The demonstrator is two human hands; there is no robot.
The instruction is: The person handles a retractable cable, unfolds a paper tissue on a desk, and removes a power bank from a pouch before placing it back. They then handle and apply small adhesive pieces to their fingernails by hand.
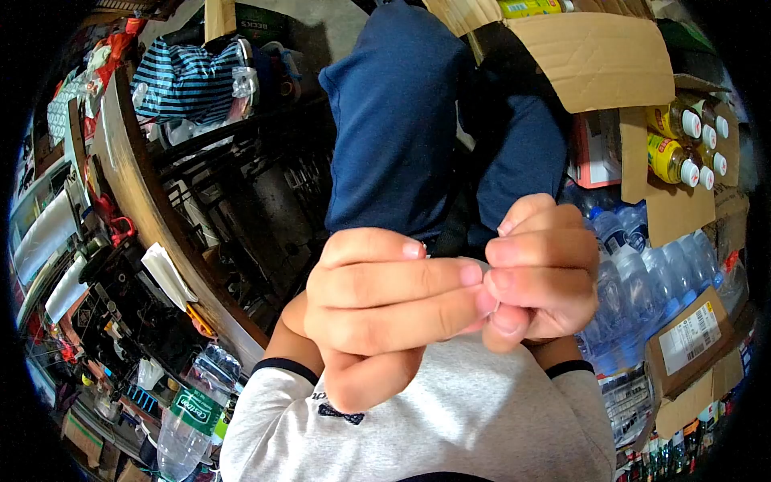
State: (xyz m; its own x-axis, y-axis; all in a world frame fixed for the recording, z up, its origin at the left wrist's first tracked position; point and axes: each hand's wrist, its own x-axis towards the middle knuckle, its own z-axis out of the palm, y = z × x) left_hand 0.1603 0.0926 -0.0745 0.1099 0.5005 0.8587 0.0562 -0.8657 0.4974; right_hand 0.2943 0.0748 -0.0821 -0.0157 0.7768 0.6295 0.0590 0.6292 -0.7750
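In the middle of the head view, my left hand (377, 297) and my right hand (550, 273) meet at their fingertips, above the grey shirt (482, 402). The left fingers are pressed together and point right. The right fingers are curled in a pinch, with the thumb and fingertips touching those of the left hand. A tiny pale, thin thing shows between the fingertips, too small to name. Most of the left palm is hidden behind its fingers.
Blue trousers (393, 128) extend upward. At right are a carton (594, 60), yellow-labelled bottles (665, 159) and clear bottles (642, 281). A wooden edge (152, 209), a striped bag (189, 80) and a green-labelled bottle (193, 414) lie left.
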